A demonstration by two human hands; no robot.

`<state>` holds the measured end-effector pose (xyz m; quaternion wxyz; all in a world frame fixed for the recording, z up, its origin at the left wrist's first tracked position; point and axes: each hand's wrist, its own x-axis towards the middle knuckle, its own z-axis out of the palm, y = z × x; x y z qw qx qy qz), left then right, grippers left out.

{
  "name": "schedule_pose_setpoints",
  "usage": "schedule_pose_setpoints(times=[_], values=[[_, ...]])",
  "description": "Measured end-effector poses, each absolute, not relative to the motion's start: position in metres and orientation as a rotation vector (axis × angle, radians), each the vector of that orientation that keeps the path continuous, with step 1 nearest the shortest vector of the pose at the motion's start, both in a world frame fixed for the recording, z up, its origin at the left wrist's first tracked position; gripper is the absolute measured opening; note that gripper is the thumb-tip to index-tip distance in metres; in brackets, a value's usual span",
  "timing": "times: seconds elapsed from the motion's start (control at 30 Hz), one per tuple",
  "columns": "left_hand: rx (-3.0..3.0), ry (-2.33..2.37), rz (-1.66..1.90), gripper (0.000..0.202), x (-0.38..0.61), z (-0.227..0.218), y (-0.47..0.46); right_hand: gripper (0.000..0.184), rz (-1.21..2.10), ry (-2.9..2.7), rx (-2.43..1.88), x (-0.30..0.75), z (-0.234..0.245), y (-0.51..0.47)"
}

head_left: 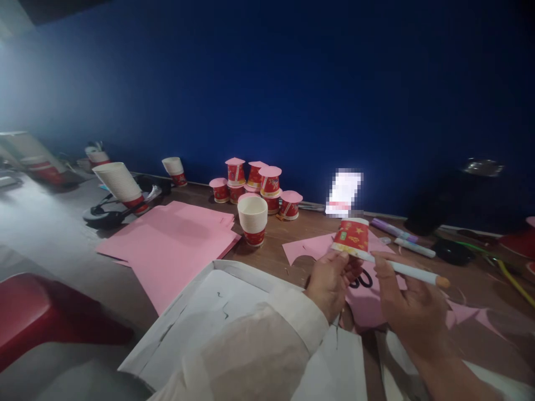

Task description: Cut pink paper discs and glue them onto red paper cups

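My left hand (332, 281) is closed on a red paper cup (353, 236) with gold star patterns, which is upside down with its wide rim toward me. My right hand (407, 295) grips a white marker-like pen (412, 272) with an orange end. The pen's other end meets the cup's lower rim, near my left fingertips. Beneath both hands lies a cut pink sheet (368, 306) with black printed characters, partly hidden. Behind the cup a bright, blurred-out screen (345, 192) leans on the blue wall.
Several red cups topped with pink paper discs (271, 172) are piled by the wall. A stack of white-and-red cups (253, 220) stands beside pink sheets (175, 239). A white box lid (188, 317) lies in front. Markers (413, 248) are at right; a red stool (37, 312) is at left.
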<state>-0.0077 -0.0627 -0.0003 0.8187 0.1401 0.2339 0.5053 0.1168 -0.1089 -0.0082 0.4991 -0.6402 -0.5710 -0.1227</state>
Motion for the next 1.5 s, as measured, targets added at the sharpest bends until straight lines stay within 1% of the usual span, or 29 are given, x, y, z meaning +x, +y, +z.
schedule_pose_setpoints(times=[0.23, 0.5, 0.7, 0.8, 0.93, 1.0, 1.17, 1.3, 1.4, 1.5], values=[[0.304, 0.501, 1.071, 0.019, -0.008, 0.001, -0.063, 0.037, -0.478, -1.365, -1.571, 0.109, -0.002, -0.111], [0.274, 0.522, 1.060, 0.010, -0.009, 0.006, -0.064, 0.042, -0.447, -1.318, -1.561, 0.107, -0.001, -0.111], [0.251, 0.539, 1.041, 0.012, -0.009, 0.006, -0.063, 0.054, -0.494, -1.246, -1.651, 0.108, 0.001, -0.111], [0.250, 0.536, 1.037, 0.011, -0.010, 0.005, -0.062, 0.051, -0.473, -1.300, -1.618, 0.105, 0.004, -0.111], [0.296, 0.499, 1.049, 0.018, -0.010, 0.003, -0.063, 0.036, -0.399, -1.448, -1.507, 0.099, 0.006, -0.112], [0.314, 0.498, 1.045, 0.021, -0.010, 0.002, -0.063, 0.032, -0.386, -1.473, -1.496, 0.097, 0.007, -0.112], [0.290, 0.506, 1.059, 0.022, -0.009, 0.002, -0.063, 0.038, -0.466, -1.432, -1.523, 0.100, 0.006, -0.111], [0.327, 0.502, 1.054, 0.026, -0.009, 0.002, -0.062, 0.037, -0.595, -1.459, -1.501, 0.104, 0.002, -0.112], [0.352, 0.503, 1.055, 0.031, -0.009, 0.001, -0.063, 0.038, -0.580, -1.423, -1.523, 0.103, 0.001, -0.112], [0.368, 0.482, 1.079, 0.036, -0.009, -0.002, -0.063, 0.043, -0.573, -1.373, -1.518, 0.102, 0.003, -0.111]])
